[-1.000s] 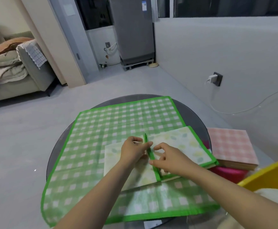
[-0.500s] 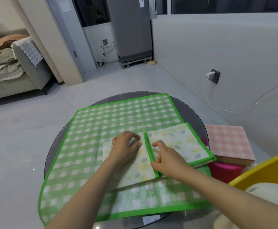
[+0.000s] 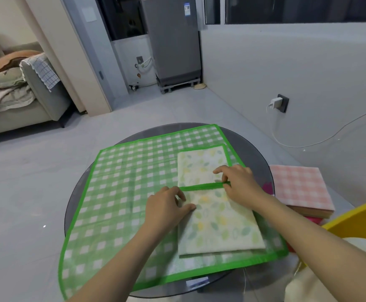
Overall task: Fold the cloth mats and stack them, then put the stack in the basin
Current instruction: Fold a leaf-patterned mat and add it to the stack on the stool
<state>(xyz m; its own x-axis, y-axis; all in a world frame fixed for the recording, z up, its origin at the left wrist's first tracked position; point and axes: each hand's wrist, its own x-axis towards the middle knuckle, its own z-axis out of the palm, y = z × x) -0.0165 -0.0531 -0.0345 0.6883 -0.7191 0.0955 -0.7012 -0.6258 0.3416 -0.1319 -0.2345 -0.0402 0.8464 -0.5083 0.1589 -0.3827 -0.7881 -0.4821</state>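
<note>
Folding under way, far from finished. On the round glass table (image 3: pixel 254 147), a large green checked mat (image 3: pixel 134 182) lying spread flat and unfolded, its near corners hanging past the rim. On top of it, toward 3 o'clock of the table, a smaller leaf-print mat (image 3: pixel 216 223) with green edging, folded at least once into a long strip running from 12 toward 6 o'clock. A green hem crossing it about halfway, marking where one part laps over the other.

Left hand (image 3: pixel 166 208) at the strip's 9 o'clock edge, fingers curled, thumb and fingertips apparently pinching the cloth edge just below the hem. Right hand (image 3: pixel 238 182) at the 3 o'clock end of the hem, grip pressed together on the green band, fingers bent over it. Both seemingly lining up the edges before a further fold, as a judgement only.

Beyond the table at 3 o'clock, a pink checked mat (image 3: pixel 299 188) already folded square, resting on a low stack. Yellow basin (image 3: pixel 356 216) at roughly 4 o'clock, partly in view, a pale bundle inside; whether that is a mat, impossible to tell.

Done, apparently: the pink mat folded. In hand: the leaf-print mat. Left: folding the green checked mat, stacking all, setting the stack in the basin.
</note>
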